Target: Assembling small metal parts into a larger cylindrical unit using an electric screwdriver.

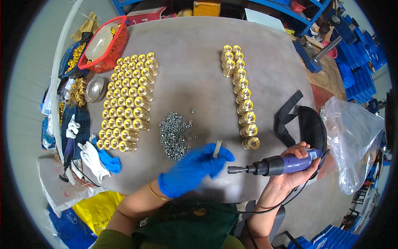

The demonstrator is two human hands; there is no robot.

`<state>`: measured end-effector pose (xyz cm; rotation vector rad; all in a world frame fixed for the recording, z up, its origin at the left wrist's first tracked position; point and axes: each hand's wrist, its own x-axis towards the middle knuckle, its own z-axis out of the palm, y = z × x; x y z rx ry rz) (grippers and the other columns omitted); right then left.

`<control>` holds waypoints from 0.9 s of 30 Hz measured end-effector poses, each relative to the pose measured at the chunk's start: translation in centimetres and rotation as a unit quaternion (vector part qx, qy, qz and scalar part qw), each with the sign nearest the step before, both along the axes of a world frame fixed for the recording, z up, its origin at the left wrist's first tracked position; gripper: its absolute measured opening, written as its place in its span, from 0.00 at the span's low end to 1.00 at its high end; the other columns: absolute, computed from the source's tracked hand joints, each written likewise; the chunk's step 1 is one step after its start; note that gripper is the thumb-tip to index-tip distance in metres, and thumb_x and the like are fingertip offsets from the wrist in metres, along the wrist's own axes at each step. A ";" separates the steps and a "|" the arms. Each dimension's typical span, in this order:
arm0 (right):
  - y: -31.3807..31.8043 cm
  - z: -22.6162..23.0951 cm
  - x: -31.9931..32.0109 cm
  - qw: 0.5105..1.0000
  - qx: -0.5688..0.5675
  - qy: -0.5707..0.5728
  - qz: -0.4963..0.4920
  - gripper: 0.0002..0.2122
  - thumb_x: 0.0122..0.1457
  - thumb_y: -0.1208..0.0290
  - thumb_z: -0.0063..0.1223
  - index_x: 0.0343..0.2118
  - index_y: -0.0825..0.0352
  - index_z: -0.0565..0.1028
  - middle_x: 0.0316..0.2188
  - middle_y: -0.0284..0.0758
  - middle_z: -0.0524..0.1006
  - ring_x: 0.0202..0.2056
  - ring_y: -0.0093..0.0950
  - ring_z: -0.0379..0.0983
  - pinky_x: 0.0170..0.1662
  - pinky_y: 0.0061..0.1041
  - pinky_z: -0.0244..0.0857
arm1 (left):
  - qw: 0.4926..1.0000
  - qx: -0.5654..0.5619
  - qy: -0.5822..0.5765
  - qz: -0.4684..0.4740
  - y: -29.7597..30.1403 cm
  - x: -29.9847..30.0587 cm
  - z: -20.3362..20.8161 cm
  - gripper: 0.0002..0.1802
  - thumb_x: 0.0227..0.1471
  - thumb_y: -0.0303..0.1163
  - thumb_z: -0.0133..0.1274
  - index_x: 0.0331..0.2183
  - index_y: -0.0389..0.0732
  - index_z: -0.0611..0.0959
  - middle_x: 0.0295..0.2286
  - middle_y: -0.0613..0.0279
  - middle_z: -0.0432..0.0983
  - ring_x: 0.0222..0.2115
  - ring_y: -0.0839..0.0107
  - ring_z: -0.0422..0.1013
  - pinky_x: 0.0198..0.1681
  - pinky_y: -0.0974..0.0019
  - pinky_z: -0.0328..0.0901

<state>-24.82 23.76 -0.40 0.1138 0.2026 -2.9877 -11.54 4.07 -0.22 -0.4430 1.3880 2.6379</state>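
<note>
My left hand, in a blue glove, pinches a small pale flat piece that sticks up between thumb and fingers; its exact kind I cannot make out. Bare and wrapped round a purple electric screwdriver, my right hand holds the tool level, its socket bit pointing left at the gloved hand without touching it. A pile of small metal nuts lies just beyond the left hand. Brass fittings stand in a block of several rows at the left and in a narrow line at the right.
At the back left stands a red plastic basket, with a metal bowl nearby. White gloves lie at the left edge. A black strap-like pouch and a clear plastic bag are on the right. The screwdriver's cord trails below my right wrist.
</note>
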 end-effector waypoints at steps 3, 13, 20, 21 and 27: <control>0.5 0.0 -0.1 1.000 0.001 0.001 -0.022 0.18 0.48 0.63 0.54 0.34 0.72 0.64 0.29 0.42 0.68 0.24 0.24 0.66 0.31 0.19 0.67 | 0.757 -0.631 0.131 0.106 -5.2 -2.8 -1.6 0.09 0.50 0.32 0.48 0.32 0.38 0.79 0.23 0.57 0.73 0.25 0.67 0.68 0.30 0.67 0.63; 0.4 0.6 0.3 1.000 0.016 0.017 -0.011 0.18 0.49 0.64 0.54 0.35 0.74 0.64 0.28 0.40 0.67 0.25 0.24 0.66 0.30 0.19 0.66 | 0.749 -0.654 0.034 0.106 -10.5 -5.1 -6.0 0.13 0.47 0.36 0.51 0.31 0.36 0.78 0.23 0.50 0.73 0.23 0.58 0.70 0.28 0.63 0.63; 0.2 0.5 0.3 1.000 0.027 0.000 -0.009 0.18 0.49 0.64 0.54 0.35 0.74 0.64 0.28 0.40 0.67 0.25 0.24 0.66 0.30 0.19 0.67 | 0.762 -0.641 0.051 0.080 -10.3 -5.6 -6.1 0.12 0.48 0.36 0.49 0.30 0.37 0.79 0.24 0.50 0.74 0.25 0.56 0.70 0.30 0.62 0.65; 0.2 0.7 0.4 0.999 0.034 -0.002 -0.011 0.18 0.49 0.64 0.54 0.35 0.74 0.64 0.28 0.40 0.67 0.25 0.24 0.66 0.30 0.19 0.67 | 0.762 -0.640 0.050 0.081 -10.4 -5.6 -5.7 0.12 0.48 0.36 0.49 0.30 0.37 0.79 0.24 0.50 0.74 0.25 0.56 0.70 0.30 0.62 0.65; 0.5 0.5 0.6 0.999 0.035 0.006 0.001 0.18 0.49 0.65 0.54 0.35 0.74 0.64 0.28 0.39 0.66 0.26 0.24 0.66 0.30 0.20 0.66 | 0.658 -0.740 -0.024 -0.141 -11.8 -7.7 -3.6 0.14 0.45 0.41 0.51 0.29 0.41 0.81 0.26 0.52 0.74 0.29 0.56 0.70 0.34 0.59 0.65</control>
